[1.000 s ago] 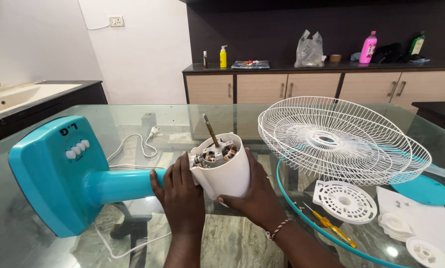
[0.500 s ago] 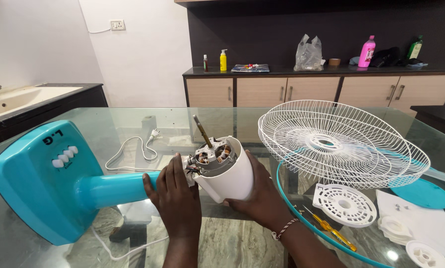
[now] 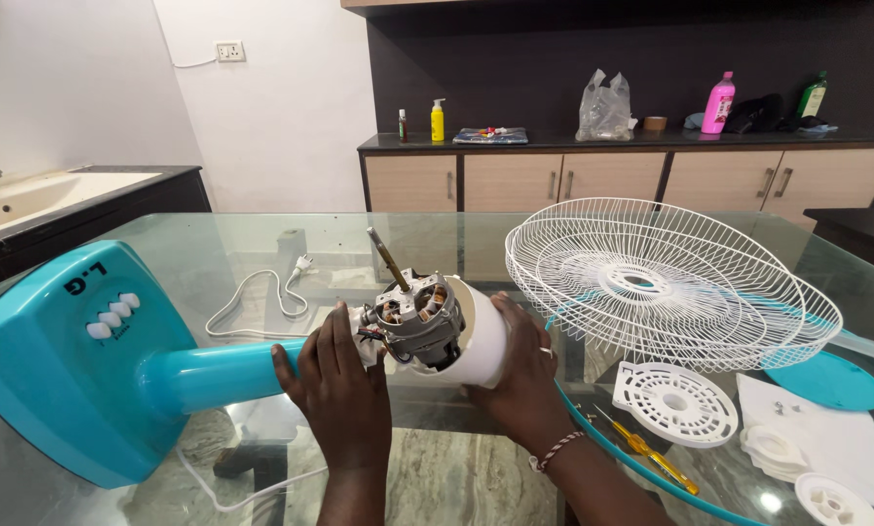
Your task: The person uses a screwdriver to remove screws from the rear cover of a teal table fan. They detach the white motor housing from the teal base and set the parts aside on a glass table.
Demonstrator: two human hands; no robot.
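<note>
- Two hands work on a table fan that lies on its side on the glass table point(image 3: 261, 229).
- Compared with one second ago, the white motor housing point(image 3: 481, 341) has slid back and away from the motor point(image 3: 419, 321); before, it covered the motor up to the rim, and now the grey metal body and the copper windings are in the open.
- From this I judge that the cover is coming off the motor and is nearly free, but I cannot tell if it is fully separated.
- The left hand point(image 3: 344, 385) is closed around the neck where the teal stem point(image 3: 227, 370) joins the motor, and it holds this part steady.
- The right hand point(image 3: 524, 375) grips the white housing from the right side, fingers wrapped on its wall.
- The shaft point(image 3: 388, 260) points up and to the left, more tilted than half a second ago.
- The teal base point(image 3: 67, 360) with white buttons has moved a little to the left in the view.
- To the right, the white wire grille point(image 3: 666, 278), a round white vented plate point(image 3: 675, 401) and a yellow screwdriver point(image 3: 648, 450) are in the same places as before.
- A white power cord point(image 3: 252, 297) lies behind the fan.
</note>
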